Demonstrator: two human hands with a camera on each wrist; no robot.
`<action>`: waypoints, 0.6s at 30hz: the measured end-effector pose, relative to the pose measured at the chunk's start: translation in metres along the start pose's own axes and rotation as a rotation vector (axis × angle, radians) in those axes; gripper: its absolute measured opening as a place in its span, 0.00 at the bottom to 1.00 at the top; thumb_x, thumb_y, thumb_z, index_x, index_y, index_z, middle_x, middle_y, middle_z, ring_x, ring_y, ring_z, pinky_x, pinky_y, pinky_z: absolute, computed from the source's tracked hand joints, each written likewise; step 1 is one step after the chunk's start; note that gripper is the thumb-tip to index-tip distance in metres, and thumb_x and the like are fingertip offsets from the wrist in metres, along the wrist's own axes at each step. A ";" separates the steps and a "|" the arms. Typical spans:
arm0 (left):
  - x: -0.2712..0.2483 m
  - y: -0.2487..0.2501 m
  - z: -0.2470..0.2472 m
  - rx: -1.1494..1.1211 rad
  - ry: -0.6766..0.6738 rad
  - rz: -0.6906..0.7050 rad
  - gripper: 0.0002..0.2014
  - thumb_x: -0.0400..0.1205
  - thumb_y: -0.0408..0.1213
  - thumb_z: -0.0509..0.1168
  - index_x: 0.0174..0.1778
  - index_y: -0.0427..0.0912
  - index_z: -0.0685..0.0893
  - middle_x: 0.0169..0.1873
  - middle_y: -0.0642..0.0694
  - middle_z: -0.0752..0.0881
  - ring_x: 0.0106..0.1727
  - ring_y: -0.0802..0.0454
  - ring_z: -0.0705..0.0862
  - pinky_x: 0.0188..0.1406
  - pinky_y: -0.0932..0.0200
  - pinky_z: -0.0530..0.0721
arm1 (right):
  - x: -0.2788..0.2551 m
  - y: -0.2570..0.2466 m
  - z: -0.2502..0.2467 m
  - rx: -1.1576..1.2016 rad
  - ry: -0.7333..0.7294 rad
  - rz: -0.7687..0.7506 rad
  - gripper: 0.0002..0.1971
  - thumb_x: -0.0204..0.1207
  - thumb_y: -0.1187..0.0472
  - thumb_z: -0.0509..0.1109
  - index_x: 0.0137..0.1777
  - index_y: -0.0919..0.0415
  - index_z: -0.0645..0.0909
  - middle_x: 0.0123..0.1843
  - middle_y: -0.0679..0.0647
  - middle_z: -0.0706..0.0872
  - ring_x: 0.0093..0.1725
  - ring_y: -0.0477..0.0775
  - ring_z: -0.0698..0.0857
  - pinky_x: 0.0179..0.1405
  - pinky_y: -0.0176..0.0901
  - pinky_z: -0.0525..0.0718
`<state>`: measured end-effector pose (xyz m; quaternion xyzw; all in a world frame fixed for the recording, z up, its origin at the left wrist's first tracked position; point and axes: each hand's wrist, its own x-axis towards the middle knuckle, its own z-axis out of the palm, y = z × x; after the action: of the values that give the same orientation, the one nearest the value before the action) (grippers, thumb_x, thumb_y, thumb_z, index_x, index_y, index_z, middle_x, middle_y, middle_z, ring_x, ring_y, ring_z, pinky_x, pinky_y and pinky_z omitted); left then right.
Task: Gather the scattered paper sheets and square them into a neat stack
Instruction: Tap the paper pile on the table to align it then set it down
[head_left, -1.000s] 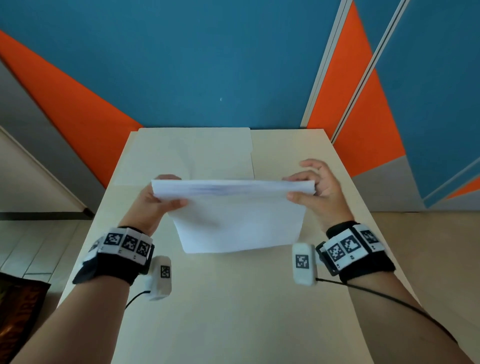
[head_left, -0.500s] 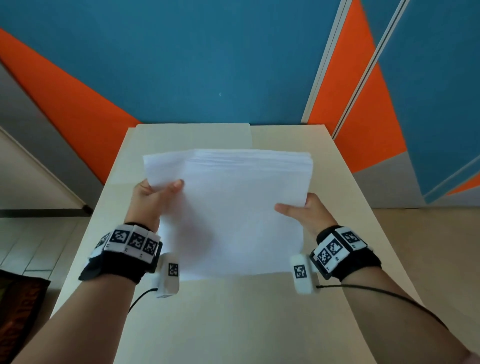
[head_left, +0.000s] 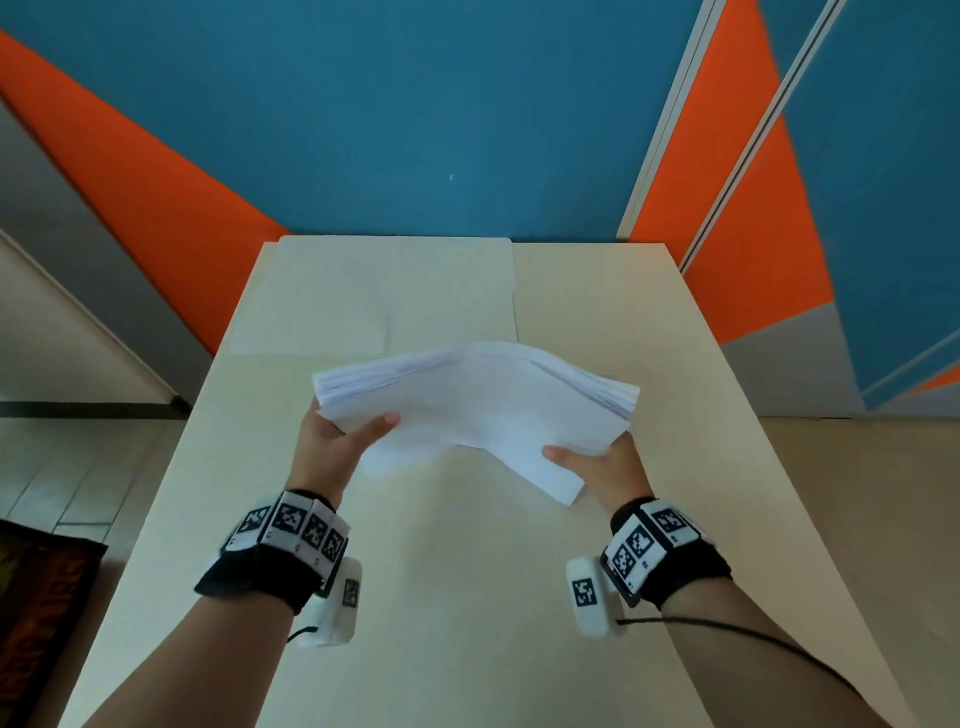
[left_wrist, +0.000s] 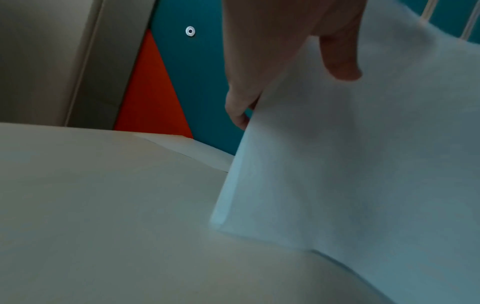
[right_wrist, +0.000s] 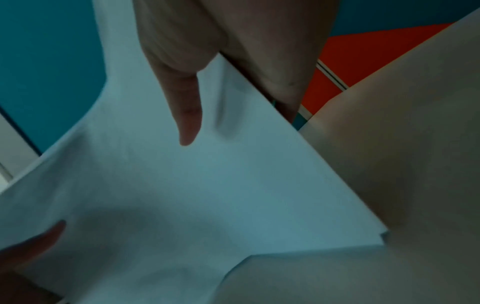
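Here both hands, left hand and right hand, pinch the bowed paper stack above the table.

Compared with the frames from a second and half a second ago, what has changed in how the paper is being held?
The paper stack, earlier held up on edge and nearly flat-faced, has tipped toward flat and bowed upward in the middle. The left hand and right hand grip its side edges, thumbs on top, closer together and lower. The table and the sheets at its far end are unchanged.
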<state>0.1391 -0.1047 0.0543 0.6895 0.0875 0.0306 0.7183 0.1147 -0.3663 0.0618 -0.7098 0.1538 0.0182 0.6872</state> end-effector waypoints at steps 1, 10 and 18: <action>0.001 0.000 0.000 0.010 0.011 0.005 0.30 0.64 0.36 0.78 0.62 0.30 0.81 0.50 0.43 0.89 0.56 0.45 0.88 0.41 0.72 0.84 | 0.001 0.002 -0.002 -0.007 0.000 0.008 0.17 0.65 0.75 0.77 0.45 0.53 0.79 0.44 0.47 0.85 0.43 0.40 0.82 0.28 0.16 0.78; -0.002 0.051 0.007 0.389 0.197 0.450 0.47 0.62 0.51 0.76 0.76 0.53 0.61 0.70 0.42 0.74 0.69 0.54 0.72 0.70 0.70 0.67 | 0.014 0.005 -0.008 -0.117 0.039 0.090 0.17 0.66 0.66 0.78 0.56 0.64 0.82 0.42 0.48 0.86 0.40 0.43 0.84 0.41 0.32 0.81; -0.001 0.085 0.072 1.649 -0.391 0.572 0.45 0.74 0.61 0.64 0.82 0.52 0.49 0.81 0.48 0.63 0.83 0.45 0.56 0.78 0.33 0.42 | 0.018 0.004 -0.010 -0.119 0.065 0.154 0.26 0.63 0.64 0.81 0.61 0.67 0.79 0.48 0.52 0.86 0.41 0.46 0.82 0.29 0.27 0.72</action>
<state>0.1568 -0.1716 0.1410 0.9750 -0.2178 0.0179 -0.0389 0.1291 -0.3802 0.0539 -0.7356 0.2287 0.0568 0.6351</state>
